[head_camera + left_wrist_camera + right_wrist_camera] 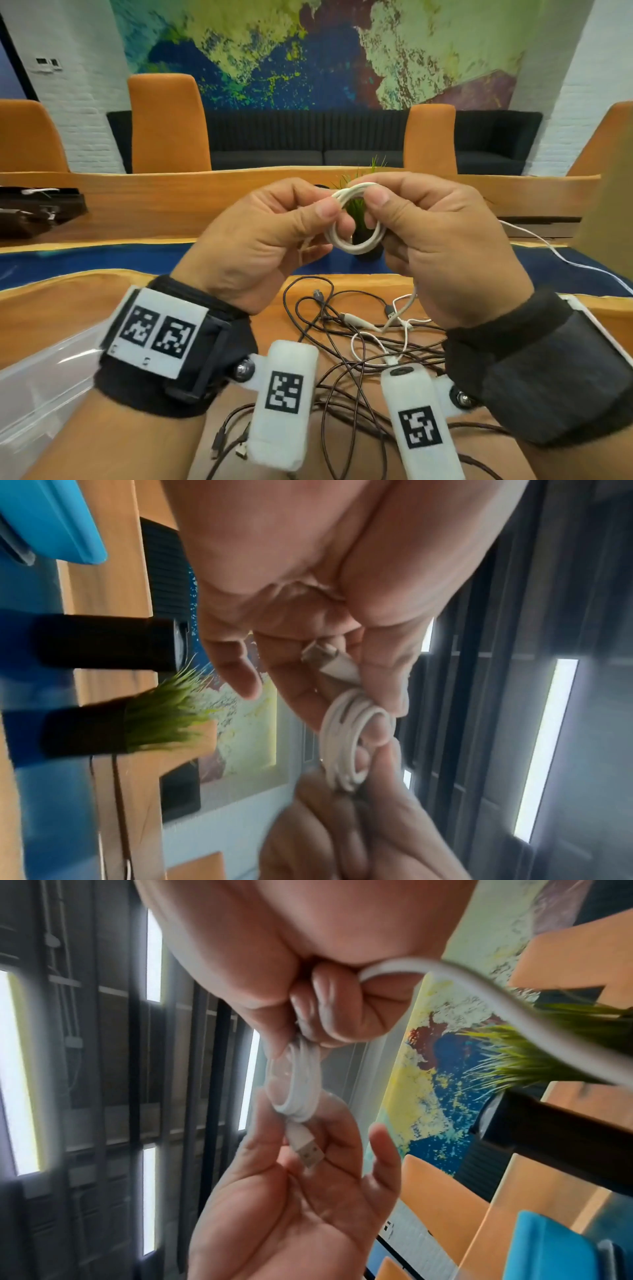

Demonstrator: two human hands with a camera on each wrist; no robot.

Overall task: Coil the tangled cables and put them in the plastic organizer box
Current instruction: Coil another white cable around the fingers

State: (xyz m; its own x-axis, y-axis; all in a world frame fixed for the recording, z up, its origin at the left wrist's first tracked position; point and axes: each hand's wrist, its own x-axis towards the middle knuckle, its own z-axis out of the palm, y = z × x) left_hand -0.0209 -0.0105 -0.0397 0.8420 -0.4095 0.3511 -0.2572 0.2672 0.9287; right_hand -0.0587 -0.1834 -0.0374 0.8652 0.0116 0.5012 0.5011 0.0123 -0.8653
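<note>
Orange chairs (169,123) and a dark sofa (342,137) line the far wall behind a long wooden table (51,315). Above it, the left hand (260,240) and right hand (442,246) both pinch a small coiled white cable (356,245) between thumb and fingers, its USB plug (308,1152) over the left palm. Below lies a tangle of thin dark and white cables (349,342); a clear plastic organizer box (41,383) sits at the left.

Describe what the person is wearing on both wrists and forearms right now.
Both hands are bare: left hand, right hand. Each wrist carries a wide black fabric strap, left strap and right strap. The left strap bears a white plate with two black square codes. A white boxy camera unit with one black code sits inside each wrist: left, right.
</note>
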